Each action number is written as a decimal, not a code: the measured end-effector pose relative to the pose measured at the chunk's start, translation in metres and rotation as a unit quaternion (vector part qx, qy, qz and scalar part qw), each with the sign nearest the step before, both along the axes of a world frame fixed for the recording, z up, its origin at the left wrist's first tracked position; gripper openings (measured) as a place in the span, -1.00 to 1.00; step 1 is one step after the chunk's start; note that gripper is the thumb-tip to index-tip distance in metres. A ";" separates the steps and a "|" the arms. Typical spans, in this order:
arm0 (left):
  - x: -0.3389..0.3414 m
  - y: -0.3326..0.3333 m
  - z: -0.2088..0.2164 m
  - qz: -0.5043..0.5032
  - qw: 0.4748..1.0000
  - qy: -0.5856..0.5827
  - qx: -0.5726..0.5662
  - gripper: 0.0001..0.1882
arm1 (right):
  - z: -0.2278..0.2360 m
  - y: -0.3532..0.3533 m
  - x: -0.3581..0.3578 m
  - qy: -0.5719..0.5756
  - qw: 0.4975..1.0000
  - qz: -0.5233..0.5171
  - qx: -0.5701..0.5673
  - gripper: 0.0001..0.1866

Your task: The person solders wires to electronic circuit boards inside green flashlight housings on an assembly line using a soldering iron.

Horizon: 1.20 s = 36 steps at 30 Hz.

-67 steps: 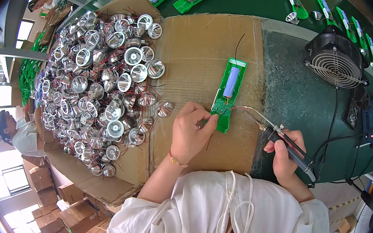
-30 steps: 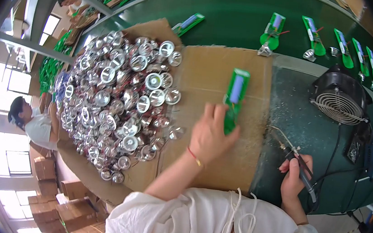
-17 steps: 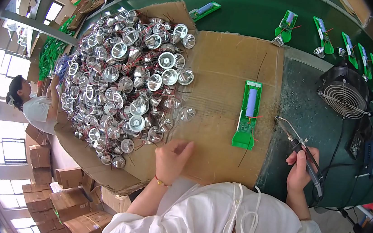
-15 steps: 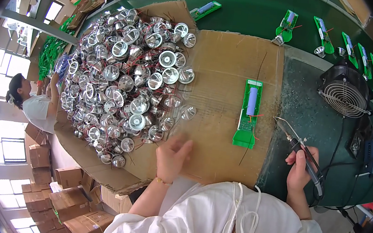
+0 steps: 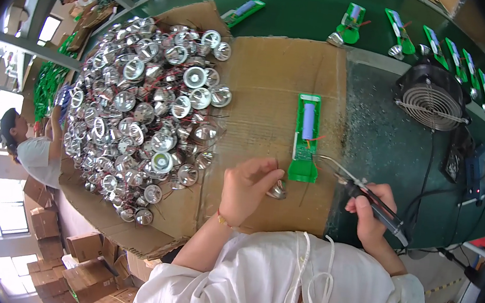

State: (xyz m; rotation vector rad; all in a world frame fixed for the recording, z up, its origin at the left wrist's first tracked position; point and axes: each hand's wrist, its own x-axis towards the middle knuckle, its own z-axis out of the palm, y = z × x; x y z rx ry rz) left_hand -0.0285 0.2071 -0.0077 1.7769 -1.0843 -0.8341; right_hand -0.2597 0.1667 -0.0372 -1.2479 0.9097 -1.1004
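My left hand [image 5: 246,188] is closed, thumb and fingers pinching a small silver reflector cup [image 5: 277,189] just left of the lower end of a green plastic casing [image 5: 302,171]. The casing lies upright in the picture on the cardboard. Inside it are a purple cylindrical battery [image 5: 308,122], a small circuit board and red wires. My right hand [image 5: 373,211] is wrapped round a soldering iron [image 5: 356,191] with a thin metal tube alongside. Its tip points left, close to the casing's right side; whether they touch I cannot tell.
A heap of silver reflector cups [image 5: 147,103] with red wires covers the cardboard [image 5: 263,65] at left. A black fan [image 5: 432,100] and a blue box [image 5: 482,174] stand at right. More green casings [image 5: 400,37] line the back. Co-workers sit at far left.
My left hand has moved right and up from the cardboard's near edge, and a reflector cup now shows in its fingers. The iron has come nearer the casing. The whole view has shifted.
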 end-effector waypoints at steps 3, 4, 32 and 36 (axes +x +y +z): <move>-0.009 -0.005 -0.011 0.014 0.996 0.080 0.046 -0.88 | -0.004 -0.003 0.003 0.000 0.998 0.064 -0.012 -0.79; -0.010 -0.008 -0.014 0.010 0.995 0.082 0.048 -0.88 | -0.007 -0.005 0.003 0.003 0.998 0.060 -0.011 -0.79; -0.012 -0.024 -0.028 -0.030 0.997 -0.067 0.016 -0.84 | -0.001 -0.010 0.017 0.005 0.997 -0.024 0.075 -0.85; -0.013 -0.024 -0.028 -0.027 0.997 -0.070 0.008 -0.83 | -0.001 -0.007 0.010 -0.014 0.996 -0.018 0.082 -0.84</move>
